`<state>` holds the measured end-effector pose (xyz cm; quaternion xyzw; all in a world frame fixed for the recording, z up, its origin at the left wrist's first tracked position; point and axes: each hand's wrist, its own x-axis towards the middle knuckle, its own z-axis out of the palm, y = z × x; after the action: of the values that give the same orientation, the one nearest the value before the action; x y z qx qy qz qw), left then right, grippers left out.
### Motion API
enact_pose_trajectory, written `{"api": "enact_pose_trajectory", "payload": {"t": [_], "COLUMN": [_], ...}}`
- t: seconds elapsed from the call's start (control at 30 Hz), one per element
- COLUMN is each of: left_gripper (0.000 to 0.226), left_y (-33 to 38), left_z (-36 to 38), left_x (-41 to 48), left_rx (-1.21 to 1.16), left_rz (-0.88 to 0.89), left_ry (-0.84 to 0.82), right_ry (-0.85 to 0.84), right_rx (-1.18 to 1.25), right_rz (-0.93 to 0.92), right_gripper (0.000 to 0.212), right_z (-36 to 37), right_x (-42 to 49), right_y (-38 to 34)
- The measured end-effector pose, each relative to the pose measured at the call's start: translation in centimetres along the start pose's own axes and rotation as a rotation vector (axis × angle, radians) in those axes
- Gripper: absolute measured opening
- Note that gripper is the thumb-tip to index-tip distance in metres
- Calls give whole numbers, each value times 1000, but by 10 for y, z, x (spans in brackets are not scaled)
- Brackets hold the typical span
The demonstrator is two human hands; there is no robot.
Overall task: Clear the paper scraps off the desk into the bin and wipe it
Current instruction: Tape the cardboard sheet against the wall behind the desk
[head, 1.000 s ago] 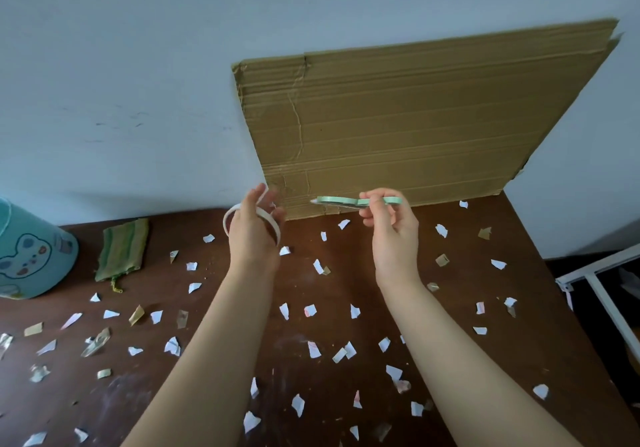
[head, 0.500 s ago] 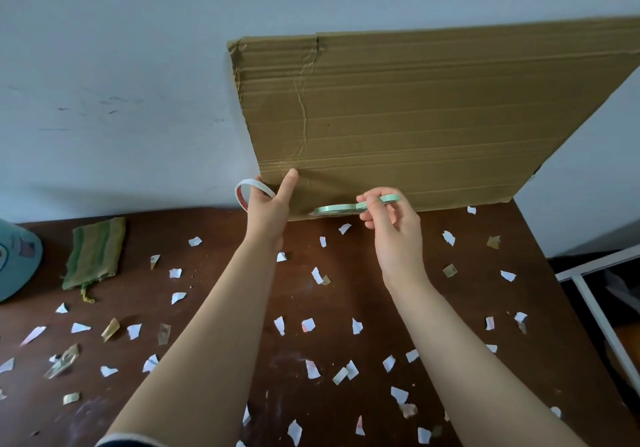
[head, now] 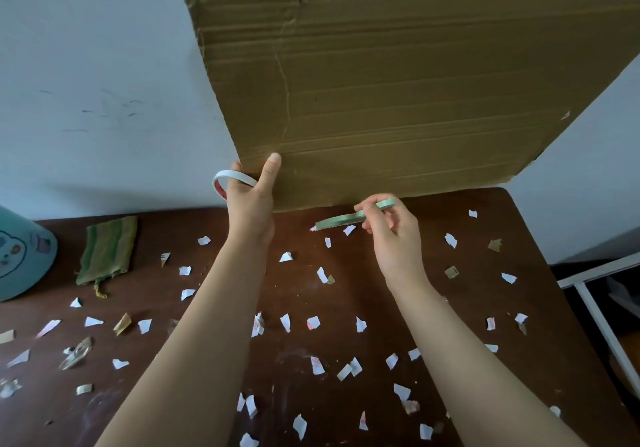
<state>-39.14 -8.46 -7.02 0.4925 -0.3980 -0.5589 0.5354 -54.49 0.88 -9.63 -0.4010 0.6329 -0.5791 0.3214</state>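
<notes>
Person at the desk (head: 433,224), both forearms extended toward the wall (head: 86,48).

Left hand (head: 251,200): pinches the lower left corner of the cardboard sheet (head: 398,93), thumb on the front face, fingers behind it. A white tape ring (head: 221,178) loops round that hand at the fingers; cannot tell which fingers it sits on. The sheet leans tilted against the wall, with its bottom edge at the back of the desk.

Right hand (head: 394,235): fingers curled round a thin green tape roll (head: 341,220), held edge-on just above the desk, near the sheet's bottom edge.

Paper scraps (head: 313,322): scattered over the whole desk top, white and a few tan, none gathered.

Bin (head: 20,256): teal, at the far left edge. Green cloth (head: 107,249): lies flat on the desk just right of the bin. White frame (head: 595,308) beyond the right side.
</notes>
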Motion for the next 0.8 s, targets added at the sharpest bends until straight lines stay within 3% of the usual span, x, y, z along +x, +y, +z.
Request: {"api": "enact_pose_trajectory", "payload": {"t": [0.27,0.43,0.63,0.8], "left_gripper": [32,18,24,31], "left_y": [23,28,23,11], "left_z": [-24,-30,-32,-30], "left_x": [3,3,7,1], "left_rx": [-43,-67,-103,-115], "left_rz": [70,73,61,2], "left_ry": [83,112,105,129], "right_ry": [-160,-201,-298,-388], "right_rx": [-234,-346,-391,-492], "right_rz": [-135,-190,-137,-194], "right_gripper": [11,17,22,17], "right_z": [34,54,58,39], "right_x": [17,34,22,3], "right_y": [1,5,16,11]}}
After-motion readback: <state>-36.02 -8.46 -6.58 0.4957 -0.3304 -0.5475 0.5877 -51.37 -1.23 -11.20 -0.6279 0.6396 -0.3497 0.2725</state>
